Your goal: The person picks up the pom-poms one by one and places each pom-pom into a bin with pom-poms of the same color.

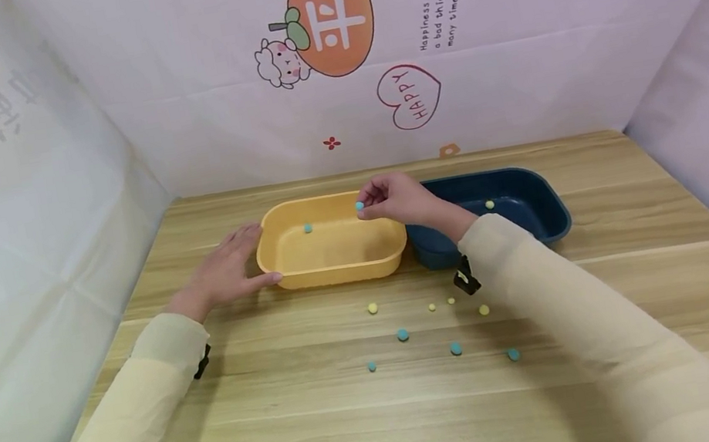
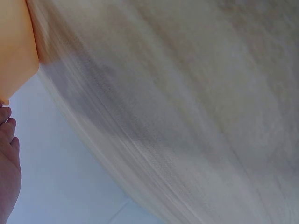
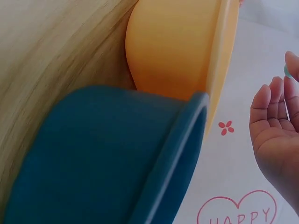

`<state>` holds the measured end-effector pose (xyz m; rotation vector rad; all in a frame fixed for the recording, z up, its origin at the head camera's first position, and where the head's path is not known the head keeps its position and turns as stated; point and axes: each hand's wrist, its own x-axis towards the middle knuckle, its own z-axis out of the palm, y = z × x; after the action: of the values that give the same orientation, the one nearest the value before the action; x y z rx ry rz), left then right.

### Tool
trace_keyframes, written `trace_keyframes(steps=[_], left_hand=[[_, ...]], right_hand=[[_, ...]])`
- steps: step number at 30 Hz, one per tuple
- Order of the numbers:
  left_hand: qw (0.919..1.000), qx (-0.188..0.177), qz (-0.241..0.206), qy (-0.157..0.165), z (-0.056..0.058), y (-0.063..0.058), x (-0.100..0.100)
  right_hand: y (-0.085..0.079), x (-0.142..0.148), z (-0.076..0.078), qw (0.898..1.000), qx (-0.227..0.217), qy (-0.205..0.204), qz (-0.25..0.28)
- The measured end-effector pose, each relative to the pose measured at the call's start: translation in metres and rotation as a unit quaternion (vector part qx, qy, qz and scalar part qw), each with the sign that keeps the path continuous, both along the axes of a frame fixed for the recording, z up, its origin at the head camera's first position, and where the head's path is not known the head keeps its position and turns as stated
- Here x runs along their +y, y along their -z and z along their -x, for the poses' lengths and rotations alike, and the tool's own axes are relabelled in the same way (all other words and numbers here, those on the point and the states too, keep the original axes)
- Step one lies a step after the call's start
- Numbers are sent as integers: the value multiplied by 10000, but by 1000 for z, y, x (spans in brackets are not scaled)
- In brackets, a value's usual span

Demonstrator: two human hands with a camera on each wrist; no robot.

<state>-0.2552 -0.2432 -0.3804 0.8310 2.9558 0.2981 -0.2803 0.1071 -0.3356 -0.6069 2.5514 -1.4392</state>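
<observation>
My right hand (image 1: 402,199) pinches a small blue ball (image 1: 360,206) between thumb and fingertips, above the right part of the yellow tray (image 1: 341,274). In the right wrist view the ball (image 3: 287,71) shows at the right edge, partly hidden by the fingers. My left hand (image 1: 227,270) rests against the tray's left end, fingers and thumb extended along its rim. Inside the tray lies another blue ball (image 1: 308,228). Just right of it stands the dark blue tray (image 1: 552,207), partly covered by my right forearm, with a yellow ball (image 1: 489,204) in it.
In front of the trays, several blue balls (image 1: 402,335) and several yellow balls (image 1: 372,309) lie scattered on the wooden table (image 1: 305,432). A printed white cloth (image 1: 207,136) hangs behind the table, with more cloth at both sides.
</observation>
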Motion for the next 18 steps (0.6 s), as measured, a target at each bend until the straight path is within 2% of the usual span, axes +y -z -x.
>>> trace_keyframes(steps=[18], left_hand=[[9999, -27, -73, 95, 0, -1, 1]], right_hand=[[7, -21, 15, 9987, 31, 456, -215]])
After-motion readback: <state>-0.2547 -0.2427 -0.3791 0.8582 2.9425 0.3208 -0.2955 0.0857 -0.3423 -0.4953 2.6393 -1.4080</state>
